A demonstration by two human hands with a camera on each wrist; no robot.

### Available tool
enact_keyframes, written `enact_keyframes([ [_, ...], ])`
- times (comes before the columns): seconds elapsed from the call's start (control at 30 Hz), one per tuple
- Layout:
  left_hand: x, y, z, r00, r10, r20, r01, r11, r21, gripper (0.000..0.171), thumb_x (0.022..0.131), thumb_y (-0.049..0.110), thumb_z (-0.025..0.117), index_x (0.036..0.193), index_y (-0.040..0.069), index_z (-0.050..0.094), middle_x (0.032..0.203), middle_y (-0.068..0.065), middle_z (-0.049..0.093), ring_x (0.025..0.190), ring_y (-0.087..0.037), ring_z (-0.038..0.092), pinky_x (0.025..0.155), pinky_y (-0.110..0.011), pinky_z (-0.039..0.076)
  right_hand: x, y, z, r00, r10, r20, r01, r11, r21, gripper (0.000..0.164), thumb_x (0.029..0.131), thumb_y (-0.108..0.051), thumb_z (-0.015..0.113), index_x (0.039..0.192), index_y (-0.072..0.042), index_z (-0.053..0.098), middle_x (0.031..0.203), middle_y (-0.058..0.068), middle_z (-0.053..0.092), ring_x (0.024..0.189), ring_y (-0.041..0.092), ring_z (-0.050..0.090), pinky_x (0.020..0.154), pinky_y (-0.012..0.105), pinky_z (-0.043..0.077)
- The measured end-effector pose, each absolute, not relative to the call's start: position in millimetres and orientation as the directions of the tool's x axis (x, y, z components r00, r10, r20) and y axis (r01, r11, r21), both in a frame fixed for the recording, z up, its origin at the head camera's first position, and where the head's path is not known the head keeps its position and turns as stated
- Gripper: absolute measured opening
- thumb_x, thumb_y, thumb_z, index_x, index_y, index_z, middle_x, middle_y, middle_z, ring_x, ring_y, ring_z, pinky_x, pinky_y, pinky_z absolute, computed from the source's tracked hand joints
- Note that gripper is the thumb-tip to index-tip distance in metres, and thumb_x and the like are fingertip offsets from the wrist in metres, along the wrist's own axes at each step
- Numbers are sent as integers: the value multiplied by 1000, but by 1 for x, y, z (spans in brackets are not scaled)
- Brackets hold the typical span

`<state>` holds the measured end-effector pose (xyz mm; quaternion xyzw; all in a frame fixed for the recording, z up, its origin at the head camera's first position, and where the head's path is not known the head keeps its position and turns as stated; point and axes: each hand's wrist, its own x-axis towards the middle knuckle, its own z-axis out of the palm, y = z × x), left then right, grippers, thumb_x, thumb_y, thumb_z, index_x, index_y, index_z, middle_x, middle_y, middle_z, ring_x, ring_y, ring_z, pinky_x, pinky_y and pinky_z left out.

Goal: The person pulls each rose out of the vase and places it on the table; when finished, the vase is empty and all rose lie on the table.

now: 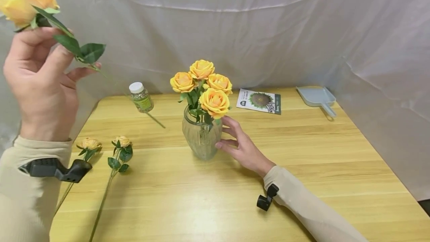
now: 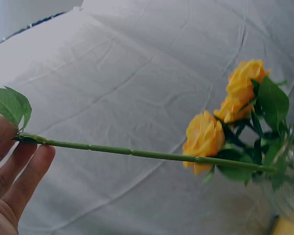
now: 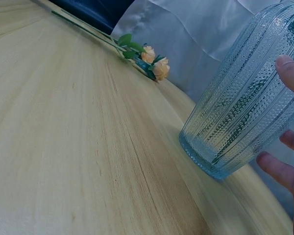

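My left hand (image 1: 45, 81), raised at the upper left, pinches a yellow rose (image 1: 25, 5) by its leafy stem, just below the bloom. In the left wrist view its long green stem (image 2: 147, 154) runs sideways, the tip overlapping roses and leaves by the vase. The ribbed glass vase (image 1: 201, 141) stands upright on the table with several yellow roses (image 1: 215, 102) in it. Beside it, my right hand (image 1: 243, 146) rests relaxed fingertips at the vase's right side. In the right wrist view, fingers (image 3: 289, 73) overlap the textured glass.
Two more yellow roses lie on the table's left side, one rose (image 1: 122, 142) beside another rose (image 1: 90, 144). A white-capped jar (image 1: 142, 98) stands at the back left. A printed seed packet (image 1: 258, 101) and a small grey-blue dustpan (image 1: 316, 96) lie along the back right.
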<state>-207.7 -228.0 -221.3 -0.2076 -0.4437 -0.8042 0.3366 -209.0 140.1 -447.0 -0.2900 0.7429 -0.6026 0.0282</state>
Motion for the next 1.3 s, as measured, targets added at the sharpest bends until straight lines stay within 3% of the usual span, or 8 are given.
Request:
enact_keyframes([
  [0.2, -206, -249, -239, -802, -202, 562, 586, -450, 674, 29, 93, -29, 62, 121, -22, 59, 107, -25, 73, 81, -33, 78, 56, -41, 69, -209, 141, -447, -829, -463, 315, -404, 106, -908, 83, 105, -6, 72, 170, -26, 25, 177, 12, 29, 155, 42, 46, 118, 61, 54],
  [0.3, -204, -255, -251, -847, -124, 516, 518, -407, 752, 28, 95, -27, 61, 121, -19, 62, 116, -24, 75, 91, -30, 78, 61, -40, 70, -209, 141, -446, -829, -463, 313, -403, 107, -909, 83, 105, -6, 72, 170, -25, 24, 177, 12, 29, 155, 42, 46, 118, 61, 54],
  [0.5, -201, -265, -274, -919, 18, 394, 387, -146, 910, 26, 99, -13, 70, 125, -8, 68, 129, -13, 73, 106, -19, 76, 72, -33, 70, -208, 141, -447, -830, -463, 311, -401, 106, -910, 83, 105, -5, 72, 169, -25, 25, 176, 12, 30, 155, 41, 46, 118, 60, 54],
  [0.67, -198, -270, -296, -968, 121, 218, 238, 187, 953, 27, 106, 8, 73, 131, 2, 68, 136, -2, 71, 112, -12, 73, 78, -31, 70, -209, 141, -446, -829, -465, 310, -403, 112, -909, 82, 105, -6, 72, 170, -25, 24, 176, 12, 30, 155, 41, 46, 118, 56, 55],
  [0.83, -194, -269, -319, -979, 189, 82, 159, 440, 884, 32, 110, 25, 69, 137, 9, 66, 138, 5, 65, 112, -7, 72, 81, -34, 70, -209, 140, -445, -827, -467, 312, -406, 113, -907, 82, 105, -6, 72, 170, -25, 24, 177, 11, 29, 155, 40, 46, 118, 52, 56],
  [1.03, -190, -263, -348, -968, 232, -96, 29, 484, 875, 42, 109, 34, 70, 140, 7, 63, 141, -3, 63, 108, -7, 72, 85, -39, 71, -209, 140, -445, -832, -464, 303, -400, 123, -908, 82, 105, -6, 72, 170, -26, 24, 176, 11, 30, 155, 39, 47, 118, 51, 57],
  [1.3, -186, -255, -384, -933, 253, -255, -105, 486, 868, 45, 109, 29, 71, 145, 4, 60, 152, -20, 59, 110, -15, 72, 86, -39, 70, -208, 140, -446, -836, -464, 293, -390, 127, -912, 83, 105, -6, 72, 170, -27, 24, 177, 11, 29, 155, 40, 46, 118, 52, 56],
])
